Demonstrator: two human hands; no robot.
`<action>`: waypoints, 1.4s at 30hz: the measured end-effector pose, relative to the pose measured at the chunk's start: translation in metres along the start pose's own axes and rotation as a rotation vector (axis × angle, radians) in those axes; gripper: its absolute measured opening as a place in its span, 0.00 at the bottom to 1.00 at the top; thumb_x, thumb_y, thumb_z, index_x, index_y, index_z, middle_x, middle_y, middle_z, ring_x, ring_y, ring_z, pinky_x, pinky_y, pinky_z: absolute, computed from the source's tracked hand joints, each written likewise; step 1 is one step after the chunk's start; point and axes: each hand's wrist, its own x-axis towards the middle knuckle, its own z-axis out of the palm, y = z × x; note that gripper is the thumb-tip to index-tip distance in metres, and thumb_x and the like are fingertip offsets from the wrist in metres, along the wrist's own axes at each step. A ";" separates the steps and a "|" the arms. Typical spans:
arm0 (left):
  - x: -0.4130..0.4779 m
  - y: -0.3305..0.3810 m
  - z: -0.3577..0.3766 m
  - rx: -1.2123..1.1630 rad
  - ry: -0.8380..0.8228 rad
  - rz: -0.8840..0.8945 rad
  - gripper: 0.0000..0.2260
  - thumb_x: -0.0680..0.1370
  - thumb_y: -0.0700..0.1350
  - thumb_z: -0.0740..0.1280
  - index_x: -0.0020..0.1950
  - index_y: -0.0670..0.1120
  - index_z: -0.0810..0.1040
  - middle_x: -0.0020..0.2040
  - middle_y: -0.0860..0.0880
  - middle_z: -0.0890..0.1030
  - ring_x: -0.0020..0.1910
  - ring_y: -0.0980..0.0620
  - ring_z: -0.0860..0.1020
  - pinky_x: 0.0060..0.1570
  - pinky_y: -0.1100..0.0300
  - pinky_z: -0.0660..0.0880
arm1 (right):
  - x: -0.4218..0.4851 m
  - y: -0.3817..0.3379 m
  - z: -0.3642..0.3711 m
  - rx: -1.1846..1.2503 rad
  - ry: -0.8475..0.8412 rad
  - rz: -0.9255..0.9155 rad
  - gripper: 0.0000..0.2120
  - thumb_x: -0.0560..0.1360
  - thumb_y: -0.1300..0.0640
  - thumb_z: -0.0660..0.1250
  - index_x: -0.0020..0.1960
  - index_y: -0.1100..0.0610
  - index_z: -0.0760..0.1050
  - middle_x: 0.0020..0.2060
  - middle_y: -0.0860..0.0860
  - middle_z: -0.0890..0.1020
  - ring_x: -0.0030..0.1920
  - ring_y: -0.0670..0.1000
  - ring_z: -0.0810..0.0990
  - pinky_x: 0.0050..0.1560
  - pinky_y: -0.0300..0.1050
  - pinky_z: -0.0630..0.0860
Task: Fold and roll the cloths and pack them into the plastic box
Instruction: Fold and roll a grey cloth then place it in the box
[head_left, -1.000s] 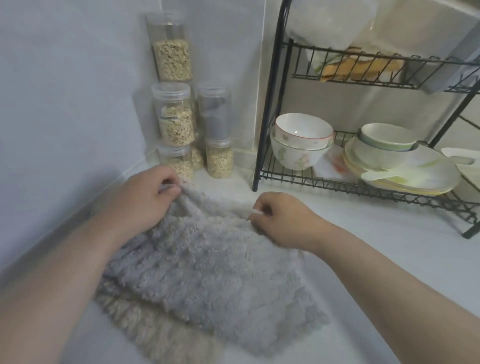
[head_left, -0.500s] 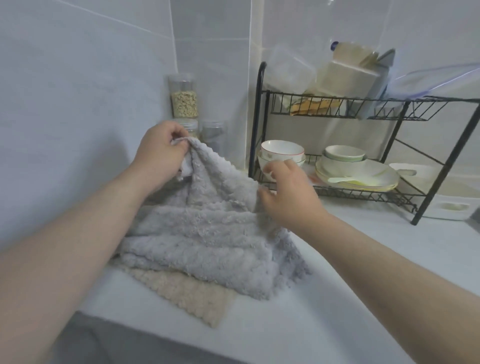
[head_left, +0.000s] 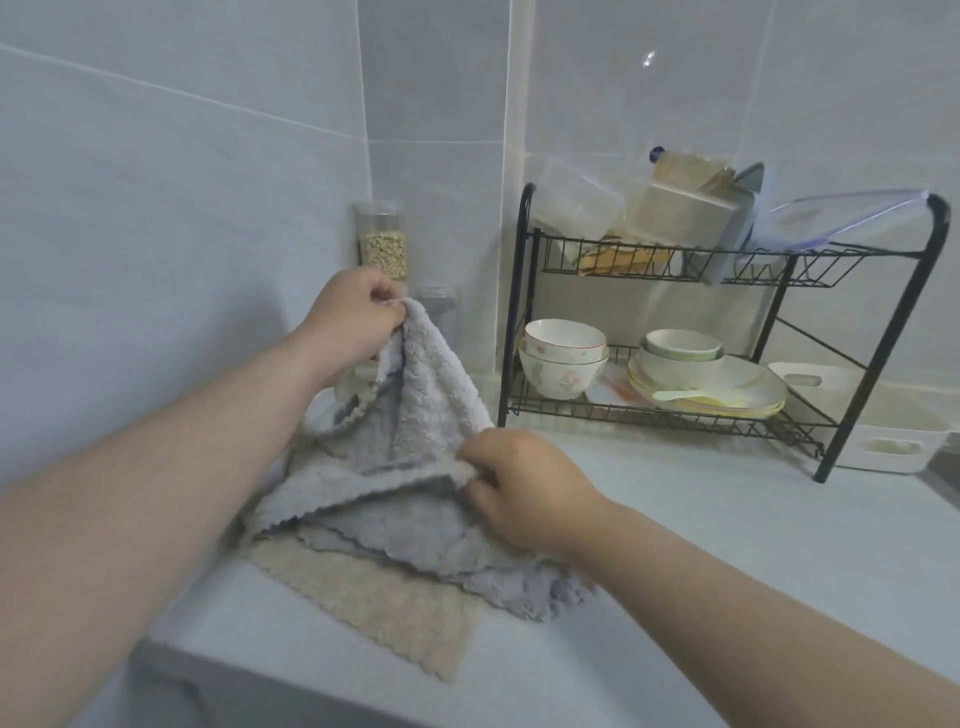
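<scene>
Closest to me, at about 7 o'clock in my view, a beige cloth (head_left: 374, 608) lies flat on the pale counter (head_left: 727, 561), one corner reaching toward the front edge. The grey cloth (head_left: 415, 525), the piece I am working with, overlaps its far part. The grey cloth's lower layers rest on the counter and on the beige one, and its upper part is lifted.

My right hand (head_left: 524, 493), near the centre, is low over the counter with knuckles up, its fingers curled round a fold at the cloth's 3 o'clock edge. My left hand (head_left: 353, 322), higher and at 11 o'clock from the right one, pinches a corner of the grey cloth between thumb and fingers. The fabric hangs in a slope between both hands.

Beyond the left hand a jar of grain (head_left: 382, 249) stands in the wall corner. At 2 o'clock a black wire rack (head_left: 513, 322) holds bowls (head_left: 563, 358) and plates (head_left: 727, 384) below and clear plastic containers (head_left: 576, 208) above. A white basket (head_left: 883, 447) stands behind the rack's right leg.
</scene>
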 end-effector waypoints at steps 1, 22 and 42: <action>-0.001 -0.004 -0.001 0.007 -0.010 -0.011 0.04 0.76 0.40 0.66 0.42 0.46 0.76 0.36 0.48 0.75 0.34 0.50 0.73 0.34 0.59 0.72 | 0.002 0.000 -0.006 0.086 0.038 0.083 0.04 0.73 0.60 0.63 0.41 0.57 0.75 0.37 0.52 0.79 0.40 0.54 0.76 0.42 0.50 0.75; -0.077 0.110 0.039 -0.226 -0.500 0.265 0.10 0.69 0.48 0.75 0.49 0.56 0.82 0.46 0.54 0.85 0.47 0.54 0.82 0.53 0.54 0.78 | -0.014 0.007 -0.197 0.646 0.482 0.495 0.06 0.75 0.59 0.65 0.45 0.54 0.81 0.34 0.50 0.84 0.34 0.50 0.81 0.36 0.44 0.79; -0.055 0.194 0.103 0.244 -0.312 0.504 0.08 0.74 0.40 0.71 0.40 0.53 0.79 0.36 0.55 0.78 0.37 0.53 0.75 0.36 0.60 0.69 | -0.102 0.111 -0.287 -0.162 0.403 0.576 0.11 0.69 0.70 0.58 0.40 0.56 0.73 0.33 0.50 0.74 0.37 0.54 0.72 0.34 0.43 0.66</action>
